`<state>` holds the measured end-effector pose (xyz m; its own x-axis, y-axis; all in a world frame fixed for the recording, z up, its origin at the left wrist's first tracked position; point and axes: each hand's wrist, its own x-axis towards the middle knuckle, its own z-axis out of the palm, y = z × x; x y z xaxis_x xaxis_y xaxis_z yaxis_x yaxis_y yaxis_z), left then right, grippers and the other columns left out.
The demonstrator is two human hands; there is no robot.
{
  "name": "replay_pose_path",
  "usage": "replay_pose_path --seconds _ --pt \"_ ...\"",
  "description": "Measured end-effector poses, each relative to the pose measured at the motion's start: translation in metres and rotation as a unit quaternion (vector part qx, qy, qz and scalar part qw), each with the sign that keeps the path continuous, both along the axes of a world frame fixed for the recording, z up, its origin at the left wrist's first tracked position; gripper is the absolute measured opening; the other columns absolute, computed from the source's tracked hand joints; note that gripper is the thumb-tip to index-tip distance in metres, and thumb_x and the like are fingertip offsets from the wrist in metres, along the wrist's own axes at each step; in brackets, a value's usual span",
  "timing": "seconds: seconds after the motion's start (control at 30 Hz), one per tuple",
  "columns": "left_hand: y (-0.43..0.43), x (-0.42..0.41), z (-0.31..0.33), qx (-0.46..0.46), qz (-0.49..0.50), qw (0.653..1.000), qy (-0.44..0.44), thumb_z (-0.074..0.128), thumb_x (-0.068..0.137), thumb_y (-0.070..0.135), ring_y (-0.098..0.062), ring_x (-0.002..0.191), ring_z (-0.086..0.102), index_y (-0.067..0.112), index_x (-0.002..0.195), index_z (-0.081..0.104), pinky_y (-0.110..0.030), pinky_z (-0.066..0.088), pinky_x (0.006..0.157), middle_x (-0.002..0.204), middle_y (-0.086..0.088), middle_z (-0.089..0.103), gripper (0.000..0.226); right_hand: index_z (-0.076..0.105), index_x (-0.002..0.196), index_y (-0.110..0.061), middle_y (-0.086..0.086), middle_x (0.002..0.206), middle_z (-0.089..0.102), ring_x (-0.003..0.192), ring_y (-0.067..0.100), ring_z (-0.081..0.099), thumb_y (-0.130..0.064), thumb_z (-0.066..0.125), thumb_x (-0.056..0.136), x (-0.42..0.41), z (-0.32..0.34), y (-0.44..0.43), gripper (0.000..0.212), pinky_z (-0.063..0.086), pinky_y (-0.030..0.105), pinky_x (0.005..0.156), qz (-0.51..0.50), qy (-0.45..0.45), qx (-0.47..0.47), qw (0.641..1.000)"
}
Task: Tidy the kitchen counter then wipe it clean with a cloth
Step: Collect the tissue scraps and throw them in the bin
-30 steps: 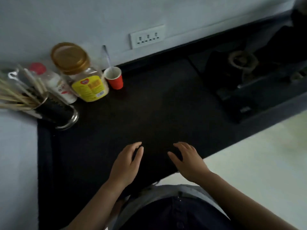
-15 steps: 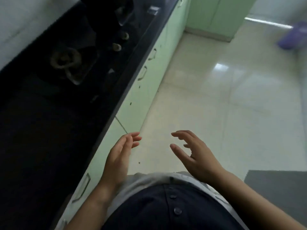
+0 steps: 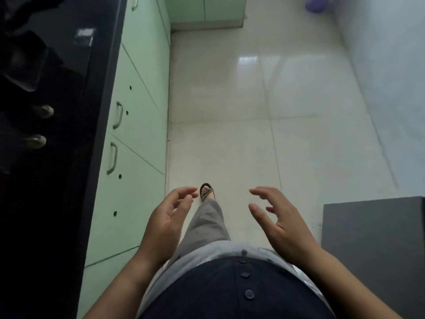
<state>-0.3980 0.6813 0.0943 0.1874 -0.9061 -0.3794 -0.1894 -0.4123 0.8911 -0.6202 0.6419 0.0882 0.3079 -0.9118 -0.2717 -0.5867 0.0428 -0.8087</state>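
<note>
Standing beside the dark table (image 3: 46, 203), running down the left edge above green cabinet doors (image 3: 138, 139). Holding nothing in left grip (image 3: 165, 224) or right grip (image 3: 282, 226): both raised over the tiled floor (image 3: 230, 111), fingers loosely spread, palms turned inward.

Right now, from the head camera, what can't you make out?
1. Counter: head view, cut by the left edge and too dark to tell what lies on it.
2. Purple object: head view, cut by the top edge and blurred, so it cannot be identified.
3. Grey mat: head view, cut by the right edge, so its full extent is unknown.
</note>
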Motion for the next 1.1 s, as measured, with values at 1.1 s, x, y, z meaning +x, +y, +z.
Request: replay_pose_path --seconds 1.1 --pt "-0.674 0.024 0.019 -0.010 0.069 0.997 -0.014 0.043 0.078 0.059 0.003 0.099 0.058 0.035 0.102 0.061 -0.009 0.044 0.079 0.099 0.024 0.065 0.038 0.053 0.119 -0.025 -0.017 0.114 0.050 0.109 -0.001 0.047 -0.054 0.040 0.087 0.041 0.022 -0.725 0.046 0.038 0.022 0.094 0.089 0.034 -0.030 0.995"
